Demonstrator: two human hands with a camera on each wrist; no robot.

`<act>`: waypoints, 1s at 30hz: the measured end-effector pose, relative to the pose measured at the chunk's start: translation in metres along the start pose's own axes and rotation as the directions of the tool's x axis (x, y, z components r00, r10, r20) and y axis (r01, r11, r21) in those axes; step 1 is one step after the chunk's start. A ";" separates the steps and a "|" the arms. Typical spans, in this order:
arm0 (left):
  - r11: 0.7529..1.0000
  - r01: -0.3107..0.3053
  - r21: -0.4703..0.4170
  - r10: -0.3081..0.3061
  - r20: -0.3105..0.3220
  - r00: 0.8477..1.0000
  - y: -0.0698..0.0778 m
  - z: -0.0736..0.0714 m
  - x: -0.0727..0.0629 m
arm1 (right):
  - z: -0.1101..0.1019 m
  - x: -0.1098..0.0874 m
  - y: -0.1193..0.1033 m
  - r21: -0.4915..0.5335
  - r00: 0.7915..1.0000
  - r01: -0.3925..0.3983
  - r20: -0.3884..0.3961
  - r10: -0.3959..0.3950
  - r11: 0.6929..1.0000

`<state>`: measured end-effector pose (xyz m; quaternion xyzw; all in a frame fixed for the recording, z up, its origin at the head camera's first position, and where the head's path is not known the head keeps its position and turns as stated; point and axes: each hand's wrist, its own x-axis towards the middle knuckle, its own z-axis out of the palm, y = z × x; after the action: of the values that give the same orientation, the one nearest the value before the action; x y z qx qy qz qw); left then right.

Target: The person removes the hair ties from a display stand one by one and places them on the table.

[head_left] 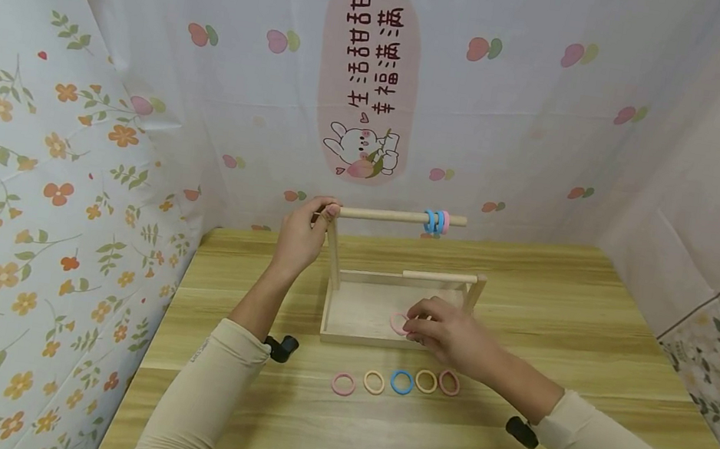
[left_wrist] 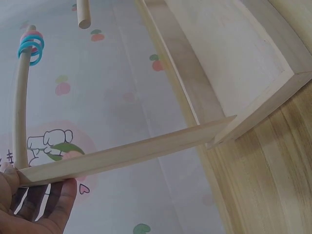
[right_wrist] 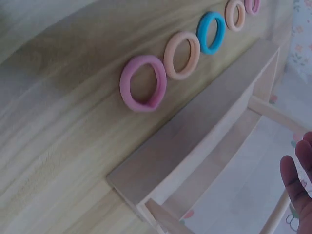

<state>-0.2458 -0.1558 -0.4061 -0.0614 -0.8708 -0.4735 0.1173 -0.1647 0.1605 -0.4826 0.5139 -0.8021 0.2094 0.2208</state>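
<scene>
Below and right of the frame's centre, your right hand [head_left: 455, 338] pinches a pink ring [head_left: 391, 322]; your left hand [head_left: 302, 239] grips the wooden stand [head_left: 333, 255] by its upper corner. Best pinch lightly, hole uncovered, and brace the rod [head_left: 382, 215] against sway.

From the right hand [head_left: 451, 337], I see the lower wooden dowel [head_left: 439, 276] barring twelve o'clock, free room toward two.

The right hand [right_wrist: 299, 191] — in its wrist view — is cropped.
</scene>
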 end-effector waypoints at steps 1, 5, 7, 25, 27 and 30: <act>1.000 -0.001 0.001 0.001 0.000 1.000 0.000 0.000 0.000 | 0.001 -0.001 -0.002 0.005 1.000 -0.005 0.007 0.005 1.000; 1.000 -0.004 0.001 0.004 0.000 1.000 0.001 0.000 -0.001 | 0.003 -0.003 -0.008 0.005 0.999 -0.024 0.026 0.024 1.000; 1.000 -0.002 0.000 0.002 0.000 1.000 0.001 0.000 -0.001 | 0.005 -0.004 -0.011 -0.003 0.999 -0.025 0.022 0.025 1.000; 1.000 -0.005 -0.012 0.005 0.009 1.000 0.002 -0.001 -0.003 | 0.021 -0.010 -0.036 0.044 0.993 -0.029 0.116 0.024 0.999; 1.000 -0.004 -0.011 0.004 0.010 1.000 0.002 -0.001 -0.003 | 0.023 -0.010 -0.039 0.033 0.993 -0.022 0.119 0.018 0.999; 1.000 0.001 -0.012 -0.001 0.013 1.000 0.002 -0.001 -0.003 | 0.025 -0.011 -0.042 0.024 0.992 -0.028 0.124 0.025 0.999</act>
<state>-0.2423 -0.1551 -0.4044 -0.0647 -0.8688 -0.4783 0.1111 -0.1254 0.1385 -0.5043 0.5179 -0.8182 0.1906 0.1612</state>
